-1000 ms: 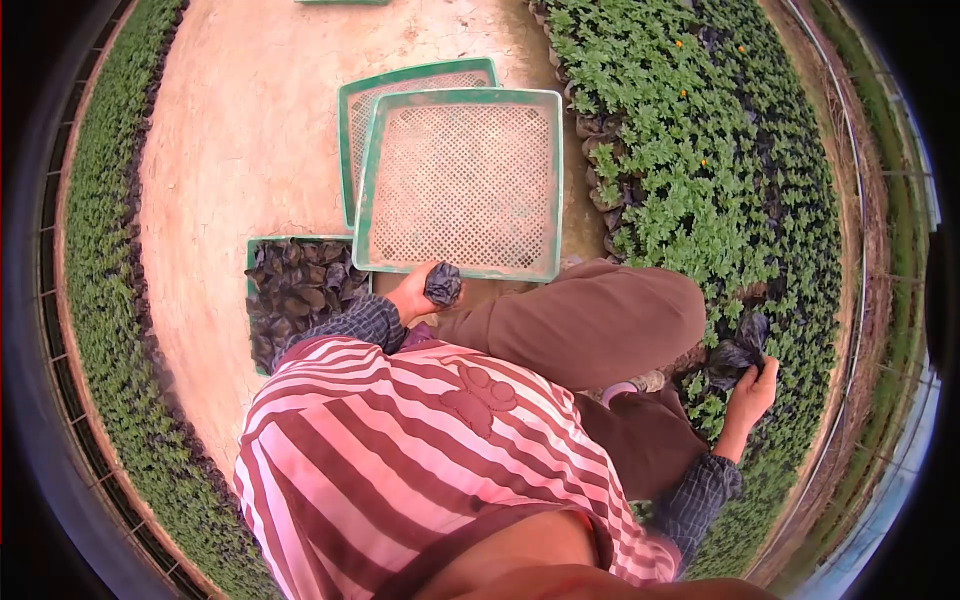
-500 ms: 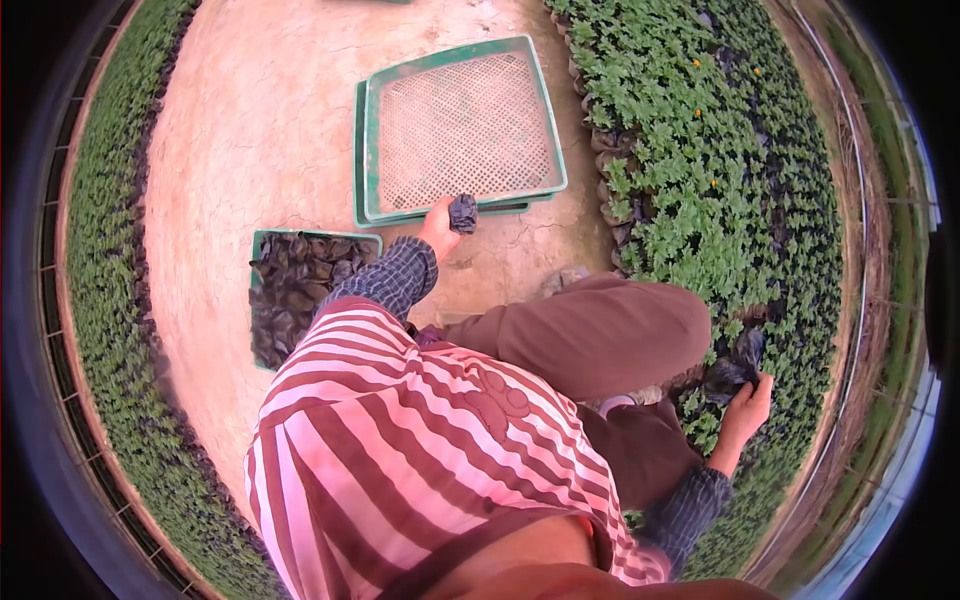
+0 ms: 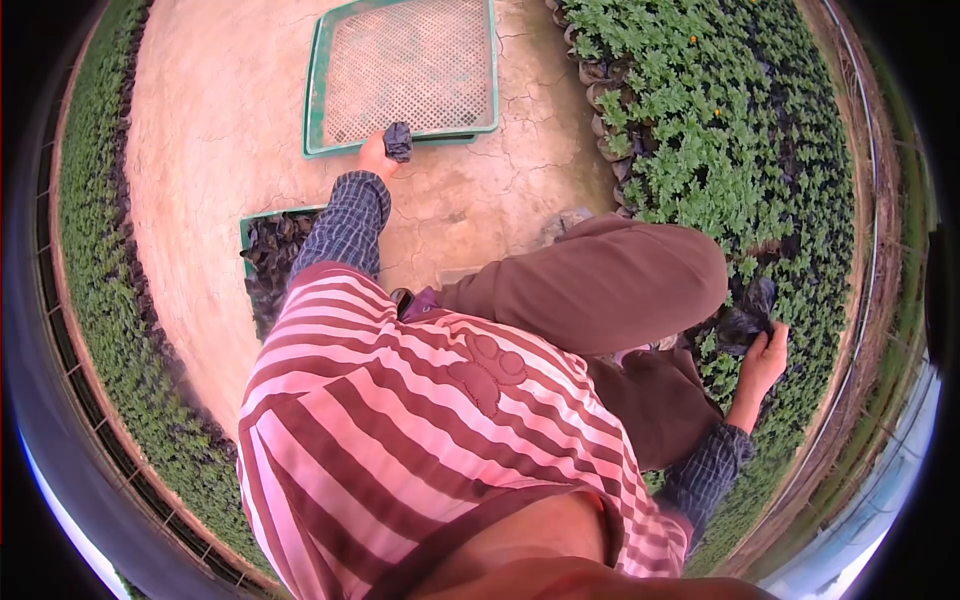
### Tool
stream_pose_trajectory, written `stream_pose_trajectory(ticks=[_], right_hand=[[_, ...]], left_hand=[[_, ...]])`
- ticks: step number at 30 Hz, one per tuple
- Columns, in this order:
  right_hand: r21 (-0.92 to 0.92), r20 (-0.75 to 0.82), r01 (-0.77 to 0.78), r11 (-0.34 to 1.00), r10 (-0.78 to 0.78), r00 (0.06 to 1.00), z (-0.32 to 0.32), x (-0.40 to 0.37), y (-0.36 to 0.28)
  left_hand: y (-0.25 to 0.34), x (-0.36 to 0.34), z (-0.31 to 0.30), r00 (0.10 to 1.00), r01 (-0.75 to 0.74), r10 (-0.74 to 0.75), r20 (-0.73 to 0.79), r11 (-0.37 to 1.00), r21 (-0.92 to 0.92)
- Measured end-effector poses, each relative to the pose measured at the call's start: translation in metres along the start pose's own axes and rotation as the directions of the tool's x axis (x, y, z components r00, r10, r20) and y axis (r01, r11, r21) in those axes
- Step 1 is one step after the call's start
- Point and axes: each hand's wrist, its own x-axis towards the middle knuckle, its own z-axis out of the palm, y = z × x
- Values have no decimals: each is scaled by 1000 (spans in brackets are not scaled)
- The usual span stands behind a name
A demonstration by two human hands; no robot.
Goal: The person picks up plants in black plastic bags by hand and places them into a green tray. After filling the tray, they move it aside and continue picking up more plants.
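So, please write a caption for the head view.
Left hand holds a black plastic bag at a green mesh tray; right hand grips a second black bag among green seedlings.

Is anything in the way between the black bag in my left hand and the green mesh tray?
Nothing visible. The left hand holds the black bag right at the green mesh tray's near rim, with bare mesh beyond.

Cracked earth floor [image 3: 230, 130], seedling beds [image 3: 720, 120], daylight
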Motion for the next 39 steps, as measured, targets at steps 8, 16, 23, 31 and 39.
stream_pose_trajectory(ticks=[8,16,23,31,39], right_hand=[[10,-4,2,1000,-2,1000,1,2,0],[62,-17,23,998,-22,1000,2,2,0],[82,-53,58,995,-54,997,-2,2,-12],[117,-109,101,988,-89,990,-5,7,-9],[162,-168,163,973,-135,976,-11,8,-22]], left_hand=[[36,-7,-9,972,-82,96,216,-722,687],[17,-4,-6,887,-134,237,396,-690,712],[39,4,12,955,-164,27,296,-782,601],[66,15,40,982,-176,-120,147,-867,466],[80,-5,79,968,-208,-155,199,-937,282]])
